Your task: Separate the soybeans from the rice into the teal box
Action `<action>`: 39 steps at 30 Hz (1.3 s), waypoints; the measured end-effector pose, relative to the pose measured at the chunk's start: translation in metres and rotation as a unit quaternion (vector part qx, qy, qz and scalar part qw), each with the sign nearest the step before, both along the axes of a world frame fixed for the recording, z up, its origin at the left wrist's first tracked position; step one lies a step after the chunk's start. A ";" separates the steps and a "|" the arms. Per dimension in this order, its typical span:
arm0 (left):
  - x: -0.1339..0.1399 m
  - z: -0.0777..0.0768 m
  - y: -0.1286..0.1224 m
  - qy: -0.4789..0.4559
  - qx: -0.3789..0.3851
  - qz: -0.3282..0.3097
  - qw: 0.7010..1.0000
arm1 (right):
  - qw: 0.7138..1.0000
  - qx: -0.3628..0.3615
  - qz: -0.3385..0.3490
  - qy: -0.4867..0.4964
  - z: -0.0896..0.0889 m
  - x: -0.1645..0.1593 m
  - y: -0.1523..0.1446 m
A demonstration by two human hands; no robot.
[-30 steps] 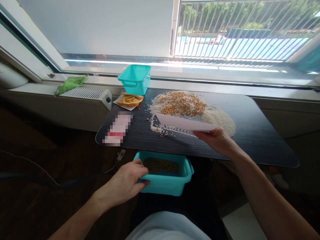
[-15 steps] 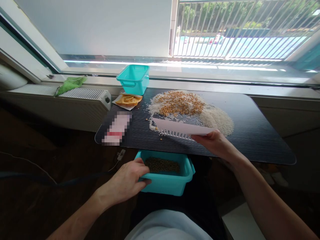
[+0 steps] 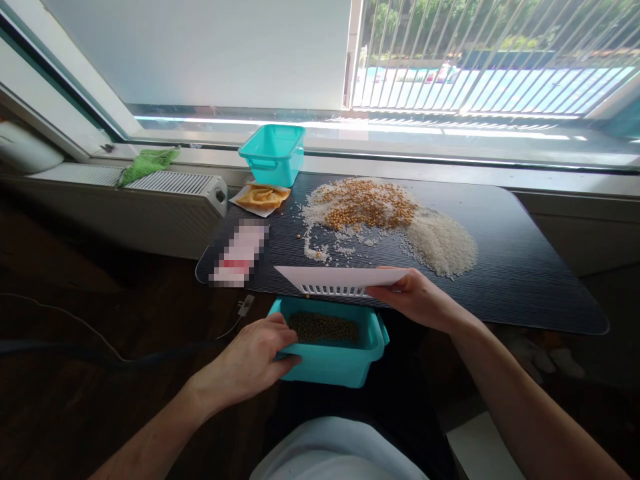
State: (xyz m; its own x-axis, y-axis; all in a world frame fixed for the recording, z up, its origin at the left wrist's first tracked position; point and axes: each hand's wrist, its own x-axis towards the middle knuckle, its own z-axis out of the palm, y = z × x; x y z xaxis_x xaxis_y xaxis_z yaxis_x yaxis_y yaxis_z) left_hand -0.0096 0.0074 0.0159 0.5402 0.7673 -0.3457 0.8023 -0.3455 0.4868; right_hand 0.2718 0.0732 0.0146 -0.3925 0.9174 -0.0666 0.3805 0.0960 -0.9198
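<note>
Gripping the right end of a white slotted sheet (image 3: 335, 275), fingers closed over it: right hand (image 3: 405, 293). Sheet hangs at the table's near edge, slots lowermost, just beyond the tub. Whether it carries anything cannot be told from this side. One stray bead (image 3: 307, 296) by its lower left.

Left hand (image 3: 265, 347) clamped on the left wall of a teal tub (image 3: 325, 367), which sits below the table edge. Inside, a layer of round grains (image 3: 325, 328) over part of the floor, dark in shadow; probably the same kind as the yellow ones above.

On the dark table (image 3: 530, 273), beyond the sheet: yellow beads (image 3: 373, 203) mixed through white grains, thickest at the far side. To the right, a pile of white rice (image 3: 443, 247), looking nearly clean.

Judgement: sorting part-way. A fair batch collected; a large mixed heap left, plus strays at its left.
</note>
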 end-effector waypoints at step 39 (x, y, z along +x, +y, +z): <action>-0.006 -0.003 0.000 -0.001 0.003 0.011 1.000 | 0.993 0.061 -0.098 -0.017 0.004 -0.002 0.014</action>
